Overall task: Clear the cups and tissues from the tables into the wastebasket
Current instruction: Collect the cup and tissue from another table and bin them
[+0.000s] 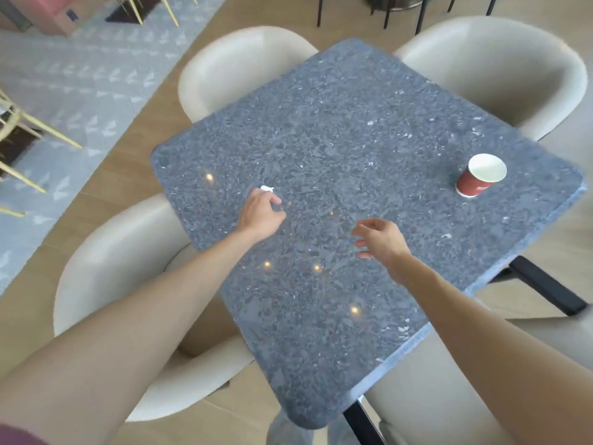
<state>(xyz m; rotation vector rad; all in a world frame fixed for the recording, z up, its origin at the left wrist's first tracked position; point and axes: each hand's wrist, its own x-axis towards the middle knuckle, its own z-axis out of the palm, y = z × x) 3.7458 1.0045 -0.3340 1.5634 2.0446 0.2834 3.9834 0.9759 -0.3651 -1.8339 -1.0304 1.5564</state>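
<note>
A small crumpled white tissue (267, 188) peeks out from the fingertips of my left hand (261, 213), which is closed around it low over the dark speckled stone table (337, 130). My right hand (378, 237) hovers over the table's middle with its fingers spread and nothing in it. A red paper cup (480, 179) with a white inside stands upright near the table's right edge, well apart from both hands. No wastebasket is in sight.
Cream tub chairs surround the table: one at the far left (237, 65), one at the far right (500, 72), one at the near left (106, 261). A grey patterned rug (80, 78) and gold chair legs lie to the left. Black table legs (545, 284) show at the right.
</note>
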